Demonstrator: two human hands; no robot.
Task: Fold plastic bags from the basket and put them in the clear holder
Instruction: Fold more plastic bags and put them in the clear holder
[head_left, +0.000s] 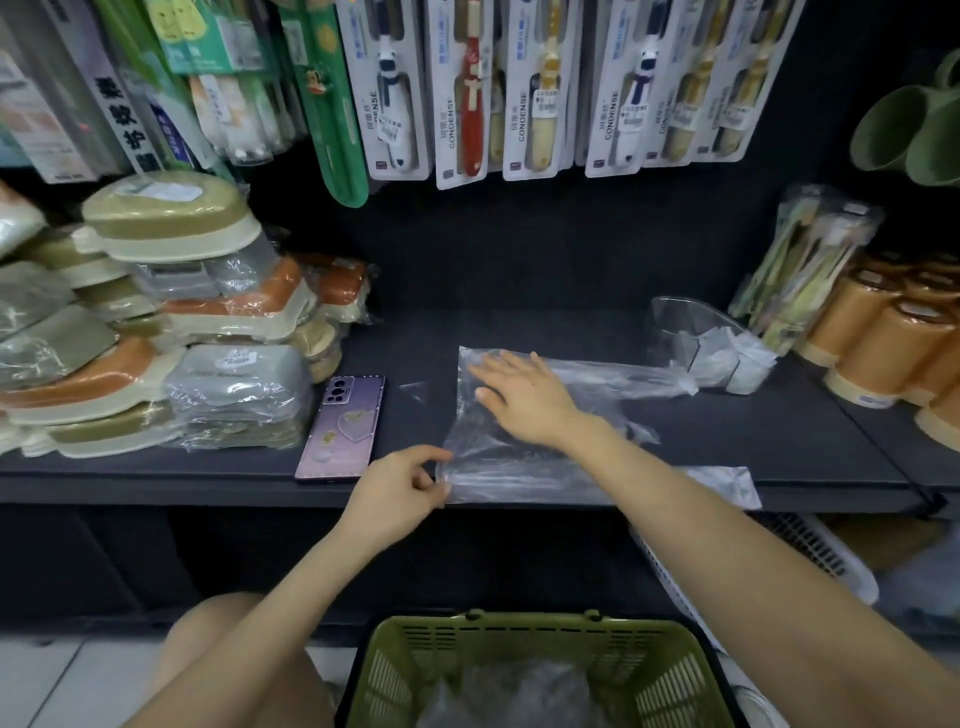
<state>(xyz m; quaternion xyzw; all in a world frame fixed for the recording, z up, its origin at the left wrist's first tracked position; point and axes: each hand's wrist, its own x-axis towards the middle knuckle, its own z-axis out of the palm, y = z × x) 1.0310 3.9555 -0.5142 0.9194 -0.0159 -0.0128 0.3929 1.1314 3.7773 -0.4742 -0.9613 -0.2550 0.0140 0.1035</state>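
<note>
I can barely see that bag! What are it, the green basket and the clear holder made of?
The bag: thin glossy plastic film, likely; the dark shelf shows through and it wrinkles. The basket: rigid matte moulded plastic, judging by its slotted walls. The holder: stiff clear plastic, perhaps acrylic; it keeps its shape.

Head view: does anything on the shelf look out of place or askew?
A purple phone lies tilted beside the wrapped boxes, its near end at the shelf edge. A loose clear scrap lies beside the plastic bag. Nothing looks damaged.
</note>
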